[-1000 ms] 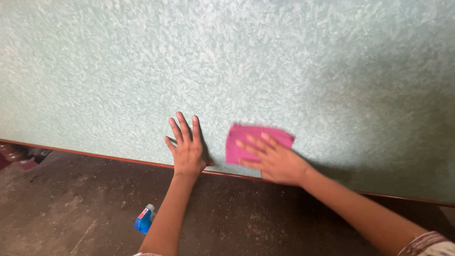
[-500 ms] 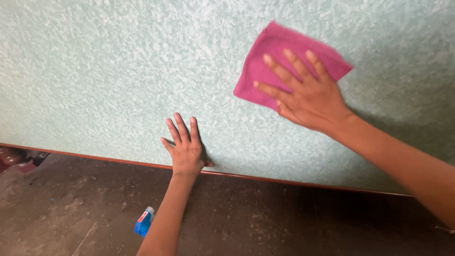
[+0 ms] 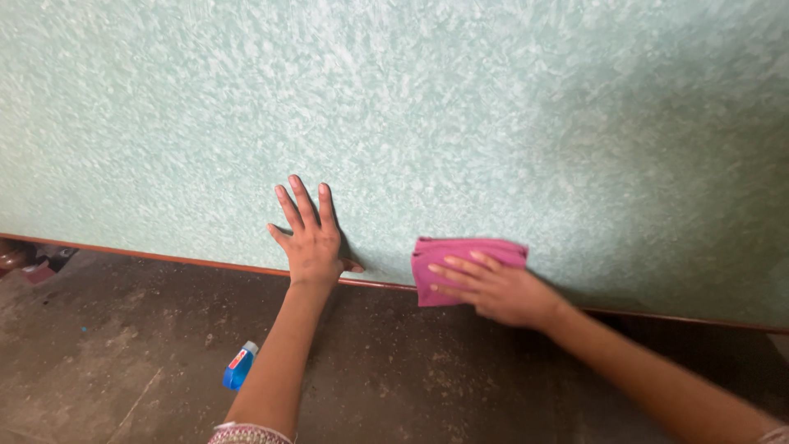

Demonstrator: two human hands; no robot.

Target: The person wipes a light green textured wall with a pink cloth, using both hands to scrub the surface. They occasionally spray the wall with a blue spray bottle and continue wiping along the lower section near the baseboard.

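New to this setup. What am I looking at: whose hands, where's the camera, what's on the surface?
There is no machine here: these are a person's two bare hands, filmed by a camera worn on their head and looking down. The left hand lies flat, fingers spread, on a pale green mottled tabletop with a reddish-brown edge. The right hand presses a pink cloth against that surface at its near edge, so the cloth hangs slightly over it. Below is a dark, dusty floor, where a blue spray bottle lies beside the left forearm.

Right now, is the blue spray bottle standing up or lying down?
Lying down. The blue spray bottle rests on its side on the dark floor, beside the left forearm, with no hand touching it.
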